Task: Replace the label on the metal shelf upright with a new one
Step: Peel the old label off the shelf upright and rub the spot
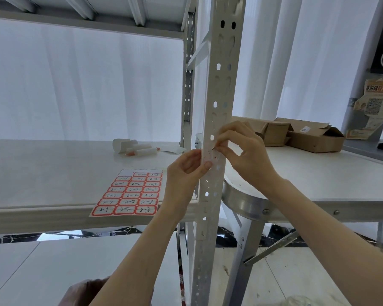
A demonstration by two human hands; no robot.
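A white perforated metal upright (221, 85) runs top to bottom through the middle of the view. My left hand (186, 171) grips its left edge, thumb pressed on the front face. My right hand (241, 149) pinches at the upright's face just above, fingertips on small red-edged scraps of label (212, 154) stuck to the metal. A sheet of red-bordered labels (131, 193) with handwritten numbers lies on the shelf board to the left; two spots in its top row are blank.
On the white shelf board (53, 173) behind the sheet lie rolled paper and tubes (135, 147). A white folding table (318, 177) to the right carries open cardboard boxes (300, 133). Another shelf level (86, 23) hangs overhead.
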